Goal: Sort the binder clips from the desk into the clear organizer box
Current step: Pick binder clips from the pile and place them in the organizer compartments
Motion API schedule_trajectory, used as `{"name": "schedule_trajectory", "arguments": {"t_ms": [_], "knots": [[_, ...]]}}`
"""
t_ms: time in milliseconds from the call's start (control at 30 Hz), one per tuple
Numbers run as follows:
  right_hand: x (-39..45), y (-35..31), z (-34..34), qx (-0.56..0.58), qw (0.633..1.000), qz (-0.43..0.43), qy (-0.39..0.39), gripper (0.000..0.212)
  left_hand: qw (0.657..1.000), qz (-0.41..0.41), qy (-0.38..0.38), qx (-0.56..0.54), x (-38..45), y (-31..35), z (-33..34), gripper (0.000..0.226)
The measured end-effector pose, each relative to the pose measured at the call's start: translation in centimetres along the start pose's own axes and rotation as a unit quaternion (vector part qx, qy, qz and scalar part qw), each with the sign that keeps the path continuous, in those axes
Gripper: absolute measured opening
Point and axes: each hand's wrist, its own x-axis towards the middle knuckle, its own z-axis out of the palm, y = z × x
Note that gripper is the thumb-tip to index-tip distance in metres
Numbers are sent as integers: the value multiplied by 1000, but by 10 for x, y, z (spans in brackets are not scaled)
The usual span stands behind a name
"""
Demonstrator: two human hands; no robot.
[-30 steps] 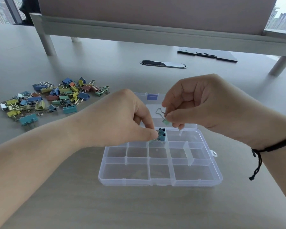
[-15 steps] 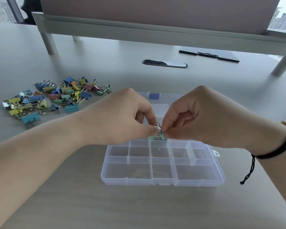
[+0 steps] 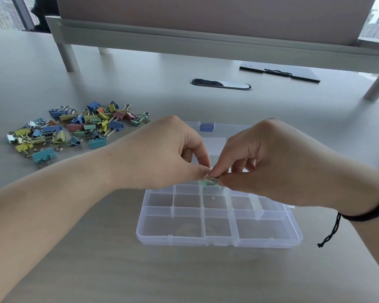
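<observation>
A clear organizer box [image 3: 219, 226] lies open on the pale surface [image 3: 184, 276], its lid folded flat behind it with a small blue latch [image 3: 207, 127] at the lid's far edge. No brand, label or writing can be read on the box or anywhere else.

Both hands meet over the back row of the box's compartments. The left hand [image 3: 162, 154] has its thumb and forefinger curled into a pinch on a small green binder clip [image 3: 210, 182], and the right hand [image 3: 269, 162] pinches the same clip from the other side, its remaining fingers curled loosely. The clip sits between the fingertips, just above the dividers of the back row; its silver wire loop shows at the top. Whether it touches the box cannot be told. The compartments that can be seen in front of the hands hold no clips; one has a small pale speck on its floor.

To the left of the box and well apart from it, a pile of binder clips [image 3: 79, 127] in blue, yellow, green, pink and teal lies scattered on the surface.

The right wrist wears a black cord bracelet [image 3: 368, 212] with a loose knotted end hanging down. Behind the box, a dark oval cable port [image 3: 221, 84] is set in the surface, and to the right of it lies a dark clipboard [image 3: 280, 73].
</observation>
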Motion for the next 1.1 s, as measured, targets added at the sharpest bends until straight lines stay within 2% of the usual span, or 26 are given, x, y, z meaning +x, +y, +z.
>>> {"name": "schedule_trajectory", "arguments": {"t_ms": [233,633,833,933,1000,1100], "knots": [[-1,-2,-1,42,999,0,3,16,1000,-2,-6,-5,0,0,-1,9],[-3,3,2,-106,993,-32,-51,18,1000,-9,-9,-3,-1,1,-2,14],[-4,4,0,-69,995,-23,-61,22,1000,-5,4,-1,-1,1,-2,12],[-1,7,-1,-14,1000,-21,12,23,997,-5,59,-44,0,1,-2,19],[1,7,-1,13,998,-19,55,20,986,-30,74,-148,1,5,-1,26],[2,9,1,17,998,-6,66,15,929,-102,48,-354,2,9,-1,30]]}}
